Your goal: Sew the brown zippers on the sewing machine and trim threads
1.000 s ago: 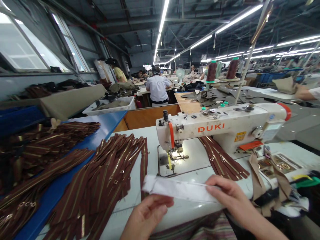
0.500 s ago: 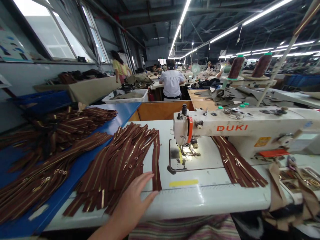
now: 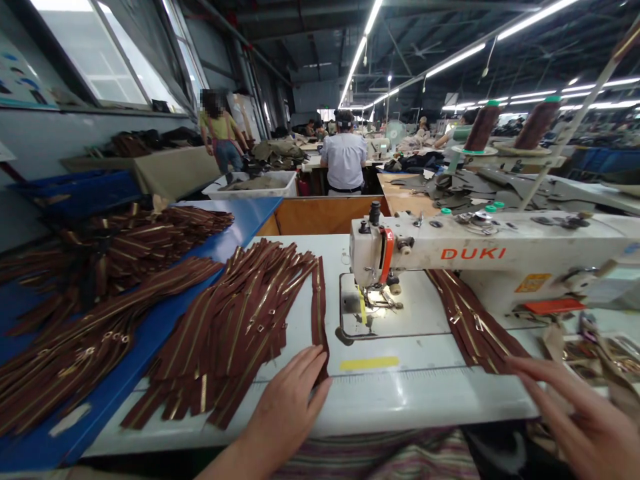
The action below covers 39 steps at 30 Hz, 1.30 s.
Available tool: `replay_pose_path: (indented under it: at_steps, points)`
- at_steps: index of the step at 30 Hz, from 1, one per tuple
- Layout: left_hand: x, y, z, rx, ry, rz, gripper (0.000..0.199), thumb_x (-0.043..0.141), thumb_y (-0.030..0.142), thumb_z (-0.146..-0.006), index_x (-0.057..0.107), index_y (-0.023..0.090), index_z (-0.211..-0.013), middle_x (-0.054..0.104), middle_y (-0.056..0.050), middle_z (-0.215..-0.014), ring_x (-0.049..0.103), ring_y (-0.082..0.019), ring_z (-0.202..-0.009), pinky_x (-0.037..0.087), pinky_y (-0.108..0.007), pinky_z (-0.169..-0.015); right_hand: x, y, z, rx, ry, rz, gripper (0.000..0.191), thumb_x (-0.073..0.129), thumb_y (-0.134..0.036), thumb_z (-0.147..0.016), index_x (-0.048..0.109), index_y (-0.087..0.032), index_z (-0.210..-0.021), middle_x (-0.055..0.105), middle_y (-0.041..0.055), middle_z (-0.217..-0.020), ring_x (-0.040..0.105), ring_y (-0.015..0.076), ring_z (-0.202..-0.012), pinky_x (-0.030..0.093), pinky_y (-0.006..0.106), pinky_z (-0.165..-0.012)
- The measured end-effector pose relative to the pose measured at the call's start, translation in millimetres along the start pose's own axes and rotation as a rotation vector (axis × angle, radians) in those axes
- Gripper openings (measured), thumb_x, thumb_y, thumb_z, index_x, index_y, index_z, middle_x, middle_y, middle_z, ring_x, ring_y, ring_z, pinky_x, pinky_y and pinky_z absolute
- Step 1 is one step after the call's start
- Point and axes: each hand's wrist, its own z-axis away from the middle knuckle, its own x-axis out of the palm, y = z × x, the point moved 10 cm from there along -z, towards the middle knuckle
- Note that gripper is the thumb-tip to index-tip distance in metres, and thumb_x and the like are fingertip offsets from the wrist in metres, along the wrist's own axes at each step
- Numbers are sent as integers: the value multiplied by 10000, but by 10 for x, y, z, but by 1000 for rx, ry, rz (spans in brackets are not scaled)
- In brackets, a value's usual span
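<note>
Garment factory floor: at a white tabletop [image 3: 415, 393] beside a DUKI sewing machine [image 3: 475, 253], the left hand [image 3: 285, 407] rests its open fingers [image 3: 315, 367] against a lone brown brass-toothed zipper [image 3: 319, 313], not clasping it, next to a heap of matching zippers [image 3: 225, 327]. The right hand [image 3: 575, 420], fingers spread and empty, hovers near more zippers [image 3: 470, 320] lying under the machine's arm.

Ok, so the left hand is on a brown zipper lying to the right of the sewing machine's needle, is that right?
No: the left hand is on a brown zipper lying to the left, not the right, of the needle of the DUKI sewing machine, as the head view shows.
</note>
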Motion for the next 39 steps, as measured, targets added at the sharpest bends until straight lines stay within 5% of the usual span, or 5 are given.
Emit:
replay_pose_path:
  at_steps: [7, 11, 20, 30, 39]
  points:
    - [-88, 170, 41, 55, 137, 71, 303, 412, 254, -935, 656, 152, -1083, 724, -85, -1046, 692, -204, -955, 567, -304, -877, 1825, -1026, -550, -81, -464, -255, 169, 541, -131, -861, 694, -178, -914, 675, 53, -836, 626, 163, -776, 480, 245, -712]
    - [-131, 227, 126, 79, 181, 68, 289, 404, 228, -942, 639, 150, -1091, 726, -73, -1040, 693, -178, -950, 559, -262, -881, 2363, -1250, -684, -130, -564, -180, 132, 584, -133, -832, 708, -180, -842, 665, 44, -807, 605, 169, -780, 441, 246, -716]
    - [-125, 42, 214, -79, 148, 333, 279, 449, 244, -915, 659, 207, -1096, 725, -41, -1062, 690, -166, -963, 531, -233, -909, 2516, -1308, -677, -123, -639, -171, 135, 588, -77, -790, 667, -174, -739, 630, 32, -787, 566, 157, -772, 406, 245, -711]
    - [218, -875, 727, -1339, 332, 1481, 110, 686, 174, -724, 640, 125, -811, 750, -108, -845, 726, -267, -747, 608, -356, -682, 2391, -1302, -759, 46, -531, -687, 104, 538, -192, -835, 579, -170, -742, 524, -5, -742, 503, 122, -711, 418, 226, -649]
    - [195, -839, 907, -1438, 311, 1629, 121, 549, 53, -847, 651, 100, -891, 750, -123, -843, 731, -214, -694, 593, -240, -565, 2532, -1605, -628, -2, -854, -727, 194, 584, -110, -777, 664, -166, -944, 604, 15, -883, 539, 85, -619, 447, 223, -612]
